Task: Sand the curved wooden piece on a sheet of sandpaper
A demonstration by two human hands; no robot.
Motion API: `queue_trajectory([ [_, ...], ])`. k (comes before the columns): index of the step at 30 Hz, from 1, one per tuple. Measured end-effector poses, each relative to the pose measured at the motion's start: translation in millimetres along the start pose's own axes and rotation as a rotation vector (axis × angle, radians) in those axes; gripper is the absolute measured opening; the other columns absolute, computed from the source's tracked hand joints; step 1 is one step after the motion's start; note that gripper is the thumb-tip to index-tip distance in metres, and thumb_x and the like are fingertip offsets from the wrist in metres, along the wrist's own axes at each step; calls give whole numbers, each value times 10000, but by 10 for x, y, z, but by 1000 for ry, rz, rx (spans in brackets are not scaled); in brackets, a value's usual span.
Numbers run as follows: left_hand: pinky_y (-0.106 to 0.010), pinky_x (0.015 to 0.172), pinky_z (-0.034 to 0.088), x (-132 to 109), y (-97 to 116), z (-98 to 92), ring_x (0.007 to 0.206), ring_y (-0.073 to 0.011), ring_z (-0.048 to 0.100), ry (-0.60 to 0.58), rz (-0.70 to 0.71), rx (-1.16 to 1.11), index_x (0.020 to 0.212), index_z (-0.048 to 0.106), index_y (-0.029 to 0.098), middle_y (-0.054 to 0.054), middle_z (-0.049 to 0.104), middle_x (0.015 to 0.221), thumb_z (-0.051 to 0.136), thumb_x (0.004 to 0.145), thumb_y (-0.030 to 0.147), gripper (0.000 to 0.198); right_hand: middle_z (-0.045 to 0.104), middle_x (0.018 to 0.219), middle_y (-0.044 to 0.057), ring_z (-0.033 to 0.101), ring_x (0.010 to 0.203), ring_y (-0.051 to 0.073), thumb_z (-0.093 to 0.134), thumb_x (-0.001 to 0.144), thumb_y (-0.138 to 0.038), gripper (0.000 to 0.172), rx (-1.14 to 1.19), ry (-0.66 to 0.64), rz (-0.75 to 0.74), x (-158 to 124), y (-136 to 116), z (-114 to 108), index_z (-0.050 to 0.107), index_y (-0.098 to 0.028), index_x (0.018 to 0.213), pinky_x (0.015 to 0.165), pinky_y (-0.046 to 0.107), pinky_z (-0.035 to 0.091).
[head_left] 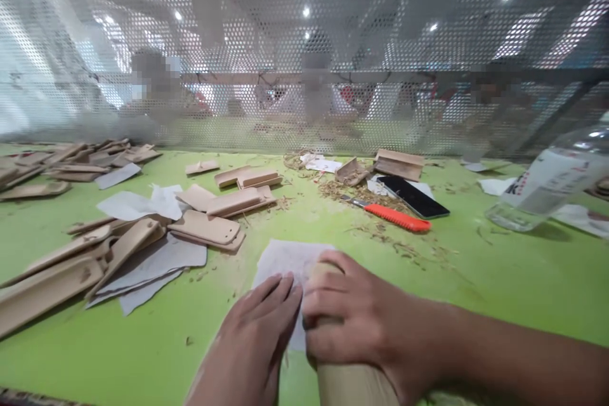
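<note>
My right hand (364, 311) is wrapped over a pale, rounded wooden piece (354, 386), holding it down against the green table (228, 355). Its lower end runs out of view at the bottom, and my fingers cover much of the upper part. Under its far end lies a whitish sheet of paper (280, 258). On that sheet's left side my left hand (252, 333) rests flat, fingers stretched out beside the wooden piece. Just beyond my right hand is an orange-handled utility knife (397, 217), blade pointing left, among thin shavings.
Tan channel-shaped pieces (223, 228) and grey-white sheets (157, 269) lie at left, with a larger pile (90, 162) behind. A black phone (412, 195) sits past the knife. At right a plastic bottle (542, 184) stands. A perforated screen (266, 32) closes the table's far side; people are behind it.
</note>
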State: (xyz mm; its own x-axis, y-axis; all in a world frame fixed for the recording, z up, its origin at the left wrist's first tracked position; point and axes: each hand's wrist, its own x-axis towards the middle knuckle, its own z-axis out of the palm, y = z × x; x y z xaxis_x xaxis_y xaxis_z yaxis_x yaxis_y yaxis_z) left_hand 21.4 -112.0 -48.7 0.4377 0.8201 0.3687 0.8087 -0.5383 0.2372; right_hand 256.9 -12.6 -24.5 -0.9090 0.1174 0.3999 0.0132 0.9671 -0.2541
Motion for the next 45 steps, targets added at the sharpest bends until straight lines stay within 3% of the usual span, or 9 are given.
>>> queue_trajectory([
  [5, -357, 1081, 532, -6, -102, 31, 1339, -242, 612, 50, 83, -7, 1463, 588, 233, -36, 627, 1466, 490, 862, 49, 636, 701, 982, 89, 588, 894, 248, 715, 827, -513, 336, -138, 120, 254, 7, 57, -28, 715, -205, 959, 935, 492, 353],
  [9, -334, 1092, 516, -12, -201, 53, 1329, -240, 619, 50, 98, -39, 1501, 552, 284, -15, 629, 1462, 533, 846, 43, 698, 701, 1072, 49, 609, 977, 233, 694, 828, -430, 297, -49, -36, -17, 5, 56, -4, 684, -229, 1046, 1067, 530, 270],
  [14, -331, 1090, 516, -31, -269, 76, 1353, -243, 591, 22, 130, -54, 1548, 501, 321, -2, 595, 1492, 543, 854, 34, 753, 693, 973, 78, 574, 874, 240, 681, 844, -550, 355, -130, 118, 200, -4, 92, 24, 695, -211, 949, 948, 500, 343],
  [18, -327, 1074, 531, -24, -242, 64, 1320, -242, 625, 30, 111, -29, 1514, 543, 296, -12, 624, 1462, 548, 853, 27, 714, 700, 1033, 37, 596, 931, 223, 647, 884, -472, 261, -41, 8, -34, -2, 86, 27, 682, -241, 1000, 1020, 502, 306],
  [22, -332, 1056, 543, -12, -242, 76, 1320, -248, 623, 26, 139, 16, 1490, 563, 265, -22, 615, 1469, 532, 865, 39, 665, 689, 985, 86, 571, 902, 251, 703, 835, -540, 361, -140, 105, 253, -9, 108, -9, 701, -200, 956, 932, 495, 357],
  [28, -316, 1016, 557, -1, -332, 160, 1280, -250, 648, 47, 171, -2, 1482, 581, 288, -29, 646, 1426, 565, 868, 42, 662, 691, 1096, 71, 597, 1003, 242, 639, 888, -465, 322, -70, -12, 24, -9, 114, 36, 655, -225, 1101, 1062, 517, 275],
  [31, -316, 1017, 553, 6, -349, 174, 1280, -256, 645, 13, 154, -18, 1488, 584, 311, -25, 642, 1428, 569, 850, 38, 694, 676, 1063, 94, 572, 989, 264, 686, 884, -551, 381, -140, 53, 254, 5, 126, 20, 682, -212, 1059, 987, 495, 333],
  [35, -325, 1015, 555, 5, -335, 174, 1280, -262, 646, 22, 139, -24, 1466, 606, 302, -30, 650, 1420, 589, 863, 48, 655, 669, 1110, 52, 581, 1028, 243, 701, 874, -533, 377, -29, -64, 62, 18, 102, 16, 652, -242, 1110, 1043, 492, 300],
  [45, -334, 1005, 559, -26, -380, 240, 1266, -273, 652, 43, 147, -53, 1509, 560, 330, -33, 654, 1412, 612, 836, 35, 737, 645, 1107, 95, 564, 975, 280, 680, 719, -824, 751, 3, -70, 141, 4, 100, 75, 647, -216, 1158, 1014, 544, 322],
])
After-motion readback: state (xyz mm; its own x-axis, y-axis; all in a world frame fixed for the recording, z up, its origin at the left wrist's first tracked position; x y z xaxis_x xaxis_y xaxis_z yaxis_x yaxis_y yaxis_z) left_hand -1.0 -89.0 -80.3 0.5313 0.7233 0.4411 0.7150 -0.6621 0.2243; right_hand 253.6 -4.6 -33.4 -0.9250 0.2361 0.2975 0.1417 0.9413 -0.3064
